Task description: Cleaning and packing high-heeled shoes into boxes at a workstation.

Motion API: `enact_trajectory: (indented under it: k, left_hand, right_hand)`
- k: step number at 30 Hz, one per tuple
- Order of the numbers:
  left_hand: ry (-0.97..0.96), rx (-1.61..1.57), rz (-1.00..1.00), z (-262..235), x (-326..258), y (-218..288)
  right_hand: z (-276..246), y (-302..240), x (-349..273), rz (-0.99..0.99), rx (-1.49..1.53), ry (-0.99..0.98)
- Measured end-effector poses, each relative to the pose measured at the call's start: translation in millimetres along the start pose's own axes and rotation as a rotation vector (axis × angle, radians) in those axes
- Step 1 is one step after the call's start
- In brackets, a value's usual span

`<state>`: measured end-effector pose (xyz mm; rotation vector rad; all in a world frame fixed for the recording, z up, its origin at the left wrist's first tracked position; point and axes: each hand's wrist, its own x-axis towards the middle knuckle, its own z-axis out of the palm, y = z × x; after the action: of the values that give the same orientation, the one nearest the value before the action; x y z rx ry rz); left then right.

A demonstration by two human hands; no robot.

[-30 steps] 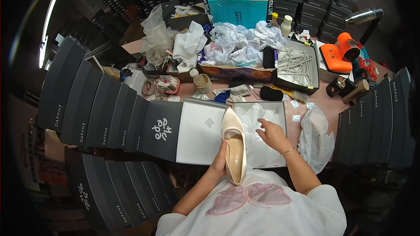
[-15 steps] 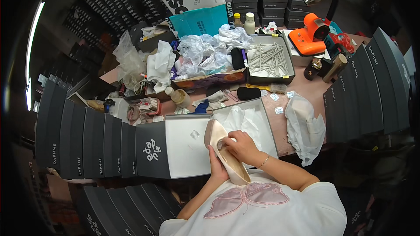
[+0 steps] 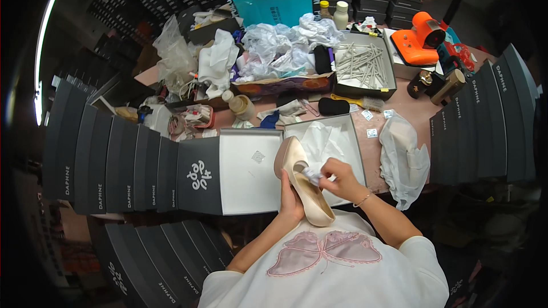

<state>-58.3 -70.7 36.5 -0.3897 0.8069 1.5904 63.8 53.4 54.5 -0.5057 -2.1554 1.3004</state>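
Note:
A cream pointed shoe (image 3: 308, 193) is held in front of my chest, its toe away from me and its heel end towards me. My left hand (image 3: 291, 198) grips it along the left side. My right hand (image 3: 341, 180) pinches a crumpled piece of white paper (image 3: 311, 175) at the shoe's opening; the paper's far end reaches into the toe part. Beyond lies an open shoe box with a white inside (image 3: 248, 185) and white tissue paper (image 3: 323, 141) in it. To the right rests a shoe wrapped in translucent white paper (image 3: 402, 159).
Dark shoe boxes (image 3: 123, 165) line the left, and more boxes (image 3: 479, 131) stand at right. At the back are a box of crumpled paper (image 3: 285, 86), a tray of white sticks (image 3: 365, 68), an orange device (image 3: 419, 40), bottles (image 3: 341, 16) and a brush (image 3: 371, 103).
My right hand has drawn back to the right from inside the shoe, and white paper now shows in its fingers. The view has shifted slightly; my left hand still holds the shoe.

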Motion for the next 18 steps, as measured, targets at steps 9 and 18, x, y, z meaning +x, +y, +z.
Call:
enact_trajectory:
  k: [9, 18]
  left_hand:
    - [0.027, -0.074, -0.009, -13.8, 0.6, 0.2]
    - [0.066, 0.005, 0.047, -7.7, 0.0, -7.1]
  right_hand:
    - [4.8, 31.1, 13.7, -0.064, -0.404, 0.086]
    - [43.5, 17.8, 20.5, -0.292, -0.656, -0.035]
